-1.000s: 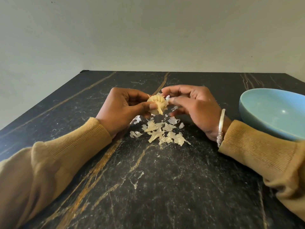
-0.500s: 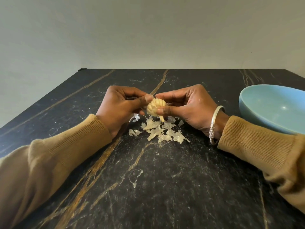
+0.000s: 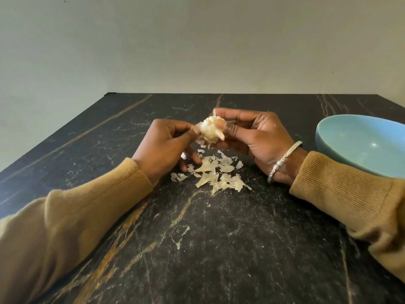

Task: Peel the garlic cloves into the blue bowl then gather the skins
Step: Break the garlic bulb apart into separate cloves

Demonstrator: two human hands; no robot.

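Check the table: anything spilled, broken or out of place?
Nothing stands out. The left hand and right hand hold the garlic above a heap of skins on the table, normal for peeling. The blue bowl sits upright, no cloves visible inside.

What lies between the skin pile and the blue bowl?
Head view: the right hand, gripping the garlic bulb, with its bangle and sleeve cuff, sits between skin pile and blue bowl.
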